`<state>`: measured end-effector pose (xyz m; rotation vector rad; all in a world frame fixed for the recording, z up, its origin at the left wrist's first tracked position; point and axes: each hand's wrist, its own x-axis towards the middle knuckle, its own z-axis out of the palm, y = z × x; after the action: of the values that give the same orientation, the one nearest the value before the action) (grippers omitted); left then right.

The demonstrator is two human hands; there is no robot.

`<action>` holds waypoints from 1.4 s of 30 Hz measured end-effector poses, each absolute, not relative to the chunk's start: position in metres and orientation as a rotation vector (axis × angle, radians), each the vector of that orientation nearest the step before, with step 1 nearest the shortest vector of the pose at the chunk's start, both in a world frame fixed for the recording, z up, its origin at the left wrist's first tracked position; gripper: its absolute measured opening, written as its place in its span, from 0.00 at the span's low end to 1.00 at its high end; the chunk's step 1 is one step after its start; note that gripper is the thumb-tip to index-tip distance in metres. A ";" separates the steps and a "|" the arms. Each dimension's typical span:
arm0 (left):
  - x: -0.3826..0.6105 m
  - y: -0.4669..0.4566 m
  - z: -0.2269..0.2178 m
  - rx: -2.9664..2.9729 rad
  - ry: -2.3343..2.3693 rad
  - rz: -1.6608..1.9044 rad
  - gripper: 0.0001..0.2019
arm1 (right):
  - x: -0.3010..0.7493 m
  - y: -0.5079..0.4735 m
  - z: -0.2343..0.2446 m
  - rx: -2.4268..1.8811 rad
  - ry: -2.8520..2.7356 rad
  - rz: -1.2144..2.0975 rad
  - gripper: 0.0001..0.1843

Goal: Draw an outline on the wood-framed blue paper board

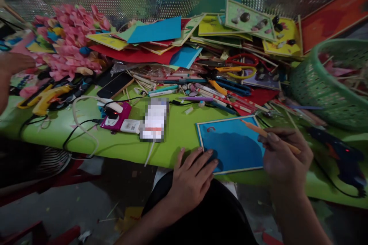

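Note:
A blue sheet [230,145] edged with thin pale sticks lies at the front edge of the green table. Near its upper left corner is a small red mark [211,129]. My left hand [195,178] rests with fingers spread on the sheet's lower left corner. An orange pen [254,127] is pinched in my right hand [287,157], its tip by the sheet's top edge. Whether the tip touches the sheet I cannot tell.
A blue glue gun [339,153] and a green basket [336,84] stand at right. Left are a lit phone [154,120], a purple power strip [116,116] and a yellow glue gun [47,101]. Scissors [241,71] and framed cards [250,19] pile behind. Another person's hand [14,65] is far left.

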<state>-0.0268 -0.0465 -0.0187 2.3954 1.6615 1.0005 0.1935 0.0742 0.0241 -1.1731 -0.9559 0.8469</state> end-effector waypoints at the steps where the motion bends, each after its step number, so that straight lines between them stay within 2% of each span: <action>1: -0.027 -0.046 -0.018 2.395 1.659 0.997 0.18 | 0.194 0.074 0.024 -1.159 -0.951 0.843 0.09; 13: -0.031 -0.046 0.002 2.351 1.602 1.020 0.17 | 0.198 0.075 0.033 -1.034 -0.787 0.810 0.10; 22: -0.022 -0.042 0.011 2.464 1.542 0.863 0.19 | 0.204 0.077 0.036 -1.024 -0.753 0.844 0.08; 29: -0.012 -0.033 0.008 2.558 1.515 0.637 0.22 | 0.208 0.078 0.035 -1.038 -0.703 0.912 0.09; 42: -0.008 -0.028 0.004 2.509 1.545 0.609 0.19 | 0.219 0.082 0.031 -1.017 -0.605 1.042 0.10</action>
<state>-0.0076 -0.0285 0.0038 2.5089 1.5447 0.6095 0.2187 0.0817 0.0307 -1.0173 -0.6054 1.0421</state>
